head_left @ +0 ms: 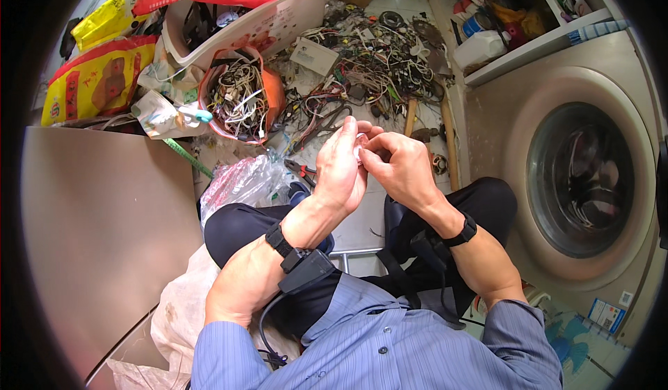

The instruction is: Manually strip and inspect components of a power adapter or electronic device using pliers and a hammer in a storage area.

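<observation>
My left hand (339,171) and my right hand (405,167) meet in front of me, above the gap between my bent knees. Between them is a small pale, pinkish-white piece (360,146), mostly hidden by the fingers; its kind does not show. The left hand cradles it with its fingers pointing away from me. Thumb and fingertips of the right hand pinch it from the other side. Just left of my left wrist lie red-handled pliers (300,170) on the floor. Beyond the hands spreads a heap of tangled wires and cables (379,63).
An orange container (273,101) full of wires stands at far left, beside a white tub (275,18). Plastic bags (254,181) lie by my left knee. A front-loading washing machine (515,105) bounds the right, a grey-brown panel (104,202) the left. A wooden stick (450,143) lies ahead.
</observation>
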Motion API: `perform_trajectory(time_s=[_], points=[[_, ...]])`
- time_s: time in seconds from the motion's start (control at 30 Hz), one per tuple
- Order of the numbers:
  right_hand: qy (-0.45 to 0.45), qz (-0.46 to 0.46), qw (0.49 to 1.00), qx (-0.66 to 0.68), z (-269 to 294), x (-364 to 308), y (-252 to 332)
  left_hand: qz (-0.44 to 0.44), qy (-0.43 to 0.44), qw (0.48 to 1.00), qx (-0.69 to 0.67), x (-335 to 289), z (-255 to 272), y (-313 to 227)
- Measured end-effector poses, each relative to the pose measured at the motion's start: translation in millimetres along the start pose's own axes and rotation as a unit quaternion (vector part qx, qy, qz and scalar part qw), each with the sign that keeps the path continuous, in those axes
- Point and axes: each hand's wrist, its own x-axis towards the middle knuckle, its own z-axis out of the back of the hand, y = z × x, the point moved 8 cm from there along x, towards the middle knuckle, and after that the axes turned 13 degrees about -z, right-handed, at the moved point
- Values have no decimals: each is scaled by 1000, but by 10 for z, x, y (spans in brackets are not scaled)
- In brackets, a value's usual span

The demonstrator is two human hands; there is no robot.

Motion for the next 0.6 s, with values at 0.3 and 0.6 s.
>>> perform_trajectory(time_s=[0.3,0.6], points=[[-29,171,984,45,129,-69,124,35,-39,999,-4,21,21,-38],[3,103,993,53,218,-37,-96,84,-90,992,16,-42,158,32]])
